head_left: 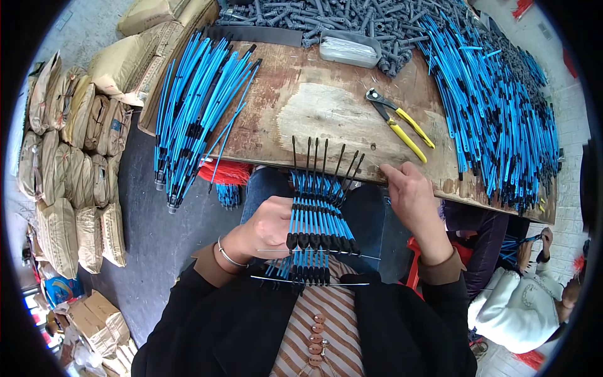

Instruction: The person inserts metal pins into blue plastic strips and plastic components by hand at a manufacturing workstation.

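My left hand (269,225) is closed around one side of a row of slim blue strips with black ends (321,220), holding it over my lap. The strips lie side by side like a fan, and several black tips point toward the table. Two thin metal wires cross the row near its lower black joints. To the right, my right hand (411,195) is at the front edge of the wooden table (326,119), fingers curled, thumb and forefinger close together. Whatever they pinch is too small to name. Beyond it lie end-cutting pliers with yellow handles (408,141).
Blue strips (201,100) pile at the table's left, with a larger heap (496,113) at right. Dark grey plastic parts (276,16) cover the back, beside a wire-filled tray (350,60). Stacked sacks (75,169) stand left. Another person in white (518,308) sits at right.
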`<state>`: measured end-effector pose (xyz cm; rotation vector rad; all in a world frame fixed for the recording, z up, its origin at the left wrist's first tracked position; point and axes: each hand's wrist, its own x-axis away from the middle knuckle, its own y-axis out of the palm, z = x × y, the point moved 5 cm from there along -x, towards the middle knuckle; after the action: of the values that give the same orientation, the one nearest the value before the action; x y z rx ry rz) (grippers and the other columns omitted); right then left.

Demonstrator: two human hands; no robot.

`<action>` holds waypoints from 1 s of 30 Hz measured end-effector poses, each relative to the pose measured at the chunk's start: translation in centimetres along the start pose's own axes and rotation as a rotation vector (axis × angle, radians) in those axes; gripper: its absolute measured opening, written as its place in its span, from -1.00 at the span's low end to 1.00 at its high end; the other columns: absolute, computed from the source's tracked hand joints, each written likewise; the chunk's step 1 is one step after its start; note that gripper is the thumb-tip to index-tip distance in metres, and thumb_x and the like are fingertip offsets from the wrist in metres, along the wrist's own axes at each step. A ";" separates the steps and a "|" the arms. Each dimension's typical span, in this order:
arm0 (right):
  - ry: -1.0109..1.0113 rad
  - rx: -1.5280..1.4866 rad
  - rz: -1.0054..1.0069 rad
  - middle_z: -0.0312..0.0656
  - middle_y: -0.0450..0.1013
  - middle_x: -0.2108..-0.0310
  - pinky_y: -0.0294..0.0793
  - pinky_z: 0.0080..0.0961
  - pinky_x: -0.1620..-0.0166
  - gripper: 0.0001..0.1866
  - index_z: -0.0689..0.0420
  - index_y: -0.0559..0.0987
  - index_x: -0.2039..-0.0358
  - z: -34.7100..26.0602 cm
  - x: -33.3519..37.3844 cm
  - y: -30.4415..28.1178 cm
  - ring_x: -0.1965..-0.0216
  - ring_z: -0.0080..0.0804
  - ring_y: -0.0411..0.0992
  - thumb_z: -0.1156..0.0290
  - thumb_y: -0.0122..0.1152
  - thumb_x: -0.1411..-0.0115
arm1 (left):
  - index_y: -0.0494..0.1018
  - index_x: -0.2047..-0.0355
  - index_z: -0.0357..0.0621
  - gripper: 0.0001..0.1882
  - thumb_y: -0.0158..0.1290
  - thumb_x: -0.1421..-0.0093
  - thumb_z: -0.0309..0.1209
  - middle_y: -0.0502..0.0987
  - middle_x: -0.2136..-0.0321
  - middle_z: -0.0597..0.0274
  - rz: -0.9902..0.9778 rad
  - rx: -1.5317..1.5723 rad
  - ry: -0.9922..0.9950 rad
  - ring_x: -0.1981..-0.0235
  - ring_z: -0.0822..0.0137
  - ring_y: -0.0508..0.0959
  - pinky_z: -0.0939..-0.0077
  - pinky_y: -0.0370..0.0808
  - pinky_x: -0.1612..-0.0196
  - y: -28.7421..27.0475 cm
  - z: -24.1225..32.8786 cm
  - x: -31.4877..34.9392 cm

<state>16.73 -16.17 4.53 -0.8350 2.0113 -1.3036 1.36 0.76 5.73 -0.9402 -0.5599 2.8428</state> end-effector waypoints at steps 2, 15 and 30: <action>-0.008 -0.010 0.012 -0.06 0.34 0.51 0.40 -0.22 0.40 -0.74 0.11 0.55 0.22 0.0 0.0 0.0 0.46 -0.06 0.40 0.57 0.10 -0.04 | 0.52 0.32 -0.31 -0.74 0.08 0.00 -0.40 0.56 0.30 -0.01 -0.002 -0.023 0.014 0.31 0.03 0.59 0.34 0.53 0.25 0.0 0.1 -0.1; -0.017 -0.072 0.021 -0.06 0.35 0.52 0.40 -0.30 0.38 -0.75 0.15 0.57 0.23 0.2 -1.2 0.6 0.46 -0.08 0.40 0.61 0.11 -0.03 | 0.52 0.32 -0.28 -0.68 0.04 -0.02 -0.27 0.55 0.26 -0.03 -0.017 0.041 -0.027 0.30 -0.02 0.57 0.27 0.51 0.22 0.4 -1.2 1.1; -0.144 -0.136 0.003 -0.09 0.39 0.52 0.38 -0.35 0.39 -0.77 0.12 0.60 0.27 0.2 -4.7 1.8 0.47 -0.13 0.41 0.58 0.14 -0.03 | 0.52 0.37 -0.26 -0.81 0.04 -0.01 -0.43 0.57 0.37 0.02 0.033 0.073 -0.099 0.42 0.01 0.57 0.33 0.51 0.34 -0.7 -0.7 0.6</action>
<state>19.49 -12.10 3.41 -0.9599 2.0028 -1.0819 1.27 1.81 5.11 -0.8086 -0.4502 2.9296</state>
